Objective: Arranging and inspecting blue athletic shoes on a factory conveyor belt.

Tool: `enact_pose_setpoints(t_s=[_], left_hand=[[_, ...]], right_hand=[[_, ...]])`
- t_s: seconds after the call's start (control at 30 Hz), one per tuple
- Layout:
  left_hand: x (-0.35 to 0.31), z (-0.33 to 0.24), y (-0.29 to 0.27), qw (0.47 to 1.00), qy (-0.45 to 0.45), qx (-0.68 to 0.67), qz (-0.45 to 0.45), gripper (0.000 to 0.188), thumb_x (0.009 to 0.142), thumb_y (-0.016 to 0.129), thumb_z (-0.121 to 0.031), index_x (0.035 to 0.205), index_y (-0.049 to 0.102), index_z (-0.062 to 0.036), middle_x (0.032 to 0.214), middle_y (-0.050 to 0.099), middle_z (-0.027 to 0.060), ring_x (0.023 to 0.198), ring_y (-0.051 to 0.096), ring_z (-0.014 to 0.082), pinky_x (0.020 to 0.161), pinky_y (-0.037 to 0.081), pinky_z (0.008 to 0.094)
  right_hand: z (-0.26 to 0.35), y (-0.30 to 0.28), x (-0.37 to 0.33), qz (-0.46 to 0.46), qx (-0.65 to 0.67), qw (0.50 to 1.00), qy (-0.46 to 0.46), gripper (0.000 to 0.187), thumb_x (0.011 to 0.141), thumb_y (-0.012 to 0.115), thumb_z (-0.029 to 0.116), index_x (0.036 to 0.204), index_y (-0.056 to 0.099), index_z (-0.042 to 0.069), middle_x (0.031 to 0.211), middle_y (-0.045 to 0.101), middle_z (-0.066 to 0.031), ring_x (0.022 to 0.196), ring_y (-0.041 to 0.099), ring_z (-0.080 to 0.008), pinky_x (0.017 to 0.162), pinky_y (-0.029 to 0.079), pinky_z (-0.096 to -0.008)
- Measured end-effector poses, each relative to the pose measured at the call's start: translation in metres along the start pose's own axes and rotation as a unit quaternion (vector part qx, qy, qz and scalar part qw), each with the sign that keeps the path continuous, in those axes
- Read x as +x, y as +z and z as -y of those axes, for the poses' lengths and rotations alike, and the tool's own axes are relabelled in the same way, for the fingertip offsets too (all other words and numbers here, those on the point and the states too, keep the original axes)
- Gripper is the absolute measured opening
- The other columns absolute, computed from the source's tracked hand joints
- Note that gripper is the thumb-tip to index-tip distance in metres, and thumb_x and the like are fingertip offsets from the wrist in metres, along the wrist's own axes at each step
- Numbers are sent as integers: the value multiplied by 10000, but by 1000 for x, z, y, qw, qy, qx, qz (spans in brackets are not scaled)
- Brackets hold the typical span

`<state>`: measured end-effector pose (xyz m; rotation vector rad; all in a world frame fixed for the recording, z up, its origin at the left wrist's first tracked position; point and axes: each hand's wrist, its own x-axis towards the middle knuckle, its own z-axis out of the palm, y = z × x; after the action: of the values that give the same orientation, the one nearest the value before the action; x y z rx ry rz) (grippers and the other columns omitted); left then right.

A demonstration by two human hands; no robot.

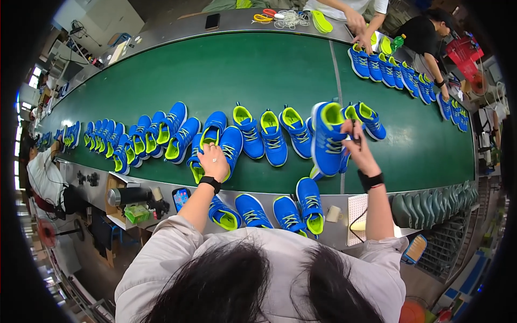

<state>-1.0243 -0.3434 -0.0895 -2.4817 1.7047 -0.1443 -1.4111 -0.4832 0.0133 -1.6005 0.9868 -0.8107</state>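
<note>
Head view: right hand (360, 146) grips a lace above a raised blue shoe (328, 139); left hand (214, 161) rests, fingers curled, on another shoe (230, 146). Dozens line the green belt (258, 70); four wait on the desk (334, 234), so work looks midway.

A long green conveyor belt (258, 70) with grey metal edges fills the middle of the frame. Bright windows (29, 91) at the far left — a red fan (46, 232) on the floor, lower left.
</note>
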Motion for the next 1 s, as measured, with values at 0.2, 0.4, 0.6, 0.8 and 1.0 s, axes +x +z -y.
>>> enact_pose_setpoints(t_s=[0.2,0.4,0.6,0.8,1.0], left_hand=[[1,1,3,999,37,15,26,319,651,682,-162,947,630,-57,1079,573,78,1044,505,260,772,434,445],[2,1,14,999,15,32,18,340,641,690,-162,957,624,-54,1090,562,79,1050,493,265,770,435,458],[4,4,6,997,9,41,59,340,679,668,-144,999,617,-37,1118,551,95,1058,484,286,782,441,468],[6,2,4,996,13,21,85,333,702,649,-129,1020,617,-35,1156,548,99,1104,478,288,810,446,488],[2,7,3,997,0,-16,75,321,720,633,-115,1030,616,-34,1181,540,104,1143,464,291,842,453,502]], right_hand=[[-49,83,59,136,-97,984,-56,417,779,526,17,1187,452,59,1081,461,-89,905,532,-246,703,490,-320],[-77,101,96,228,-379,895,-62,406,809,587,119,1214,559,125,1229,473,-182,1193,460,-355,918,462,-450],[-76,96,112,353,-457,813,-79,456,827,573,180,1282,536,182,1252,567,-130,1185,459,-336,923,463,-482],[-82,92,115,358,-449,818,-43,432,832,564,228,1258,549,162,1097,638,-150,1132,486,-361,865,480,-483],[-68,47,83,295,-411,859,-80,343,808,610,233,1127,586,107,985,649,-130,1056,486,-356,869,449,-444]])
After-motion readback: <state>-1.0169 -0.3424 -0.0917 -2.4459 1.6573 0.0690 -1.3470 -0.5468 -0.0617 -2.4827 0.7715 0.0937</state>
